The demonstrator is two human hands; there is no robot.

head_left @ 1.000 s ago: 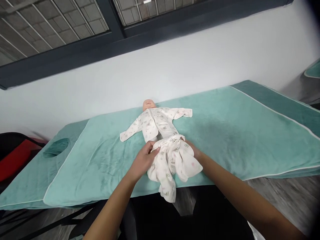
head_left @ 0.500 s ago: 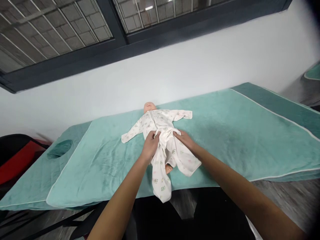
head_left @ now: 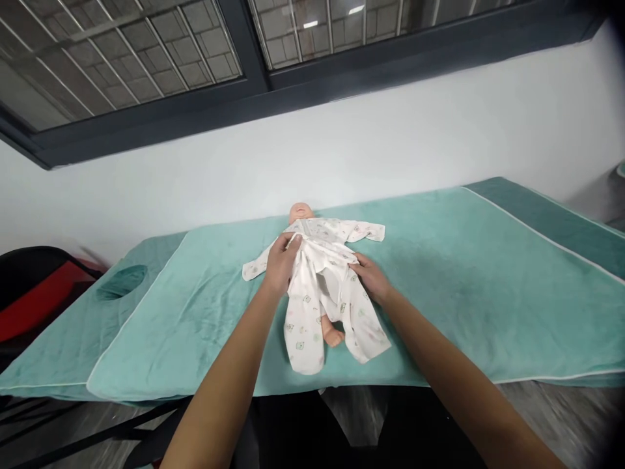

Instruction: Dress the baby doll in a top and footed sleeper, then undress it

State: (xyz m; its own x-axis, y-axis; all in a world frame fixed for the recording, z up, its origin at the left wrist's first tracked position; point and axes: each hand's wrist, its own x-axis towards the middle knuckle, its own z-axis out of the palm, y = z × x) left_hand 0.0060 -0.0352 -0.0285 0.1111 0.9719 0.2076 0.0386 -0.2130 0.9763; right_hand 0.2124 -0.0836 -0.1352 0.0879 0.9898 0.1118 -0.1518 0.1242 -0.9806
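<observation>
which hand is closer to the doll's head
The left hand: it pinches the white outfit at the chest, just below the doll's head. The right hand lies lower, at the waist.

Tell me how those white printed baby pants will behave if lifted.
Probably floppy: the pants lie creased, with the legs splayed flat on the towel. Likely light, since the thin cloth gathers in the left hand. Unlikely to slide on the plush towel.

A baby doll point(head_left: 301, 213) lies on a teal towel point(head_left: 439, 273). The left hand point(head_left: 280, 262) pinches the white romper point(head_left: 325, 286) (printed), the right hand point(head_left: 372, 276) presses it flat.
</observation>
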